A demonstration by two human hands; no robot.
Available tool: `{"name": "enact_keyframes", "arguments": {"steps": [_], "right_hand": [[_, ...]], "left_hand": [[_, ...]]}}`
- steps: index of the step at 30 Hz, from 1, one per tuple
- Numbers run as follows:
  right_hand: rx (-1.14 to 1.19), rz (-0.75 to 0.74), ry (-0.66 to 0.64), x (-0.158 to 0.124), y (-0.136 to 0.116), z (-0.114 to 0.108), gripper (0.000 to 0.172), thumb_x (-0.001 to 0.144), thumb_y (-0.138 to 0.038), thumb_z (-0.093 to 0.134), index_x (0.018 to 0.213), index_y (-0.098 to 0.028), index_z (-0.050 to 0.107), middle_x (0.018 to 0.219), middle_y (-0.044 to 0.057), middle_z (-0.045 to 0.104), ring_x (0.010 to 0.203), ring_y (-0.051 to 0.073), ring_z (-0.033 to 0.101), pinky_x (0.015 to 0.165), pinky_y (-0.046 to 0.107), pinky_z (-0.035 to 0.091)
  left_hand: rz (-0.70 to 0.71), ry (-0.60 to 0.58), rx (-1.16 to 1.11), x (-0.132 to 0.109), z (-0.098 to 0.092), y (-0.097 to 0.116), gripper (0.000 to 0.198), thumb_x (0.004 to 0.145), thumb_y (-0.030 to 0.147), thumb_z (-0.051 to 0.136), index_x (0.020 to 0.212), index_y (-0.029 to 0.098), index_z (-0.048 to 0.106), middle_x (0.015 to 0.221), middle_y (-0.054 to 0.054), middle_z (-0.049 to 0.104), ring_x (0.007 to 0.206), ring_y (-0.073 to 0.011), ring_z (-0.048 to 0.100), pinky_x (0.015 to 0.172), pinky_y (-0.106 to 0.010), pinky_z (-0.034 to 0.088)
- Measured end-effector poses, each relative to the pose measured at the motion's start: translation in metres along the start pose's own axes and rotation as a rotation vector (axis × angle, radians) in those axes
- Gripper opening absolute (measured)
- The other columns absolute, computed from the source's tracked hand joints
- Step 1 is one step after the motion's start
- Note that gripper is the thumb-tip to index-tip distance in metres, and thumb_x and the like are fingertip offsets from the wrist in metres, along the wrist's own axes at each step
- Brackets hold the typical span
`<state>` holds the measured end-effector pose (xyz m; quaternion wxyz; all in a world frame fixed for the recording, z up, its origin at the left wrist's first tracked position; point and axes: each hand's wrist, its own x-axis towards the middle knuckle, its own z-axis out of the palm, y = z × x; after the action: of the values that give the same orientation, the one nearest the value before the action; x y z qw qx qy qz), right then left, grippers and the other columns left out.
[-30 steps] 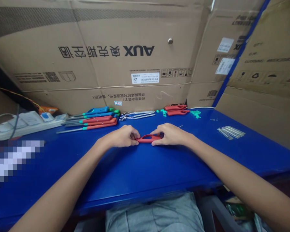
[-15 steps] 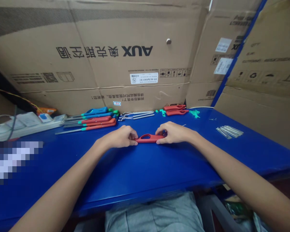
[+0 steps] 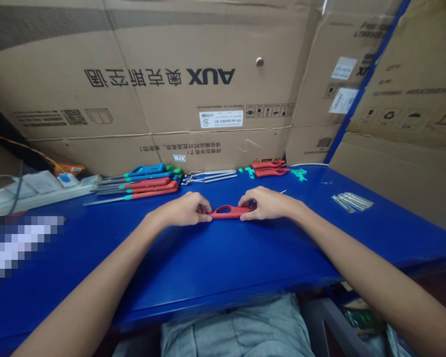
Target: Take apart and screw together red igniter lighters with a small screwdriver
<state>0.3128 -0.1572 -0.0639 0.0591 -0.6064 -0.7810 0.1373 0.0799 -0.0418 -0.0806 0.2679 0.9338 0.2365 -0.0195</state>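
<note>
Left end of red plastic handle w/ oval hole (image 3: 230, 215) is hidden by bare left hand (image 3: 191, 209); right end's mostly covered by bare right hand (image 3: 263, 204), w/ dark bit (image 3: 253, 204) there too small to ID. White plastic power strip (image 3: 65, 193) is cut off at pic's left edge. Pale pixelated patch (image 3: 22, 253) is unreadable. Tiny pale scraps (image 3: 326, 183), far right: can't ID.

2 bare forearms (image 3: 107, 263) angled inward | left grip (image 3: 188, 208) pinching | right grip (image 3: 264, 204) pinching
</note>
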Motion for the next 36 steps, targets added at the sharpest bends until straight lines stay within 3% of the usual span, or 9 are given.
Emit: {"name": "enact_keyframes", "arguments": {"steps": [8,14,21,25,28,30,33,36], "right_hand": [[0.064,0.084,-0.034,0.006,-0.003,0.000,0.035,0.070,-0.043,0.074,0.095,-0.019,0.070,0.096,0.004,0.067,0.084,0.018,0.060,0.068,0.026,0.042],[0.037,0.112,-0.059,0.009,-0.004,-0.002,0.036,0.069,-0.042,0.074,0.097,-0.020,0.070,0.096,0.004,0.067,0.085,0.018,0.060,0.066,0.026,0.041],[-0.072,-0.011,0.165,0.001,-0.005,0.009,0.037,0.078,-0.037,0.064,0.111,-0.019,0.068,0.099,0.007,0.062,0.085,0.018,0.056,0.072,0.027,0.040],[-0.062,-0.059,0.312,-0.001,-0.007,0.002,0.027,0.082,-0.032,0.060,0.102,-0.016,0.070,0.093,0.007,0.062,0.078,0.015,0.054,0.070,0.027,0.038],[0.220,-0.050,0.459,-0.002,-0.003,-0.010,0.024,0.081,-0.030,0.060,0.095,-0.013,0.069,0.090,0.007,0.064,0.078,0.015,0.056,0.071,0.026,0.040],[0.549,0.029,0.509,-0.001,0.000,-0.015,0.024,0.078,-0.033,0.063,0.087,-0.011,0.066,0.075,0.004,0.062,0.065,0.012,0.053,0.061,0.024,0.039],[0.979,0.207,0.446,0.003,-0.003,-0.014,0.028,0.072,-0.037,0.066,0.082,-0.013,0.057,0.048,-0.005,0.039,0.041,0.007,0.030,0.041,0.021,0.022],[1.158,0.237,0.322,0.009,-0.011,-0.007,0.029,0.073,-0.039,0.065,0.083,-0.015,0.053,0.046,-0.009,0.027,0.038,0.005,0.019,0.040,0.022,0.011]], "left_hand": [[0.020,0.068,0.053,0.005,0.001,0.000,0.018,0.072,0.033,0.066,0.081,0.018,0.073,0.077,-0.002,0.068,0.067,-0.0133,0.058,0.060,-0.021,0.038],[0.009,0.046,0.071,0.008,0.004,-0.004,0.017,0.071,0.035,0.067,0.077,0.019,0.070,0.072,0.000,0.067,0.065,-0.0132,0.057,0.058,-0.021,0.037],[0.069,0.157,0.038,0.002,0.009,0.012,0.029,0.088,0.037,0.044,0.092,0.017,0.064,0.076,-0.003,0.063,0.063,-0.0134,0.051,0.058,-0.024,0.035],[0.111,0.351,-0.170,0.001,0.007,0.016,0.039,0.090,0.047,0.041,0.101,0.015,0.061,0.085,-0.005,0.064,0.074,-0.0156,0.057,0.067,-0.026,0.042],[0.098,0.491,-0.397,0.004,0.009,0.017,0.052,0.086,0.053,0.050,0.120,0.015,0.051,0.094,-0.007,0.065,0.083,-0.0177,0.061,0.076,-0.029,0.047],[0.064,0.495,-0.515,0.007,0.014,0.021,0.061,0.080,0.055,0.058,0.125,0.014,0.047,0.099,-0.008,0.066,0.086,-0.0191,0.062,0.078,-0.031,0.048],[0.050,0.392,-0.712,0.014,0.025,0.032,0.067,0.073,0.057,0.065,0.121,0.011,0.051,0.104,-0.011,0.066,0.089,-0.0203,0.063,0.077,-0.032,0.050],[0.063,0.314,-0.813,0.019,0.033,0.042,0.065,0.069,0.057,0.068,0.111,0.009,0.058,0.102,-0.012,0.068,0.085,-0.0196,0.064,0.076,-0.030,0.051]]}}
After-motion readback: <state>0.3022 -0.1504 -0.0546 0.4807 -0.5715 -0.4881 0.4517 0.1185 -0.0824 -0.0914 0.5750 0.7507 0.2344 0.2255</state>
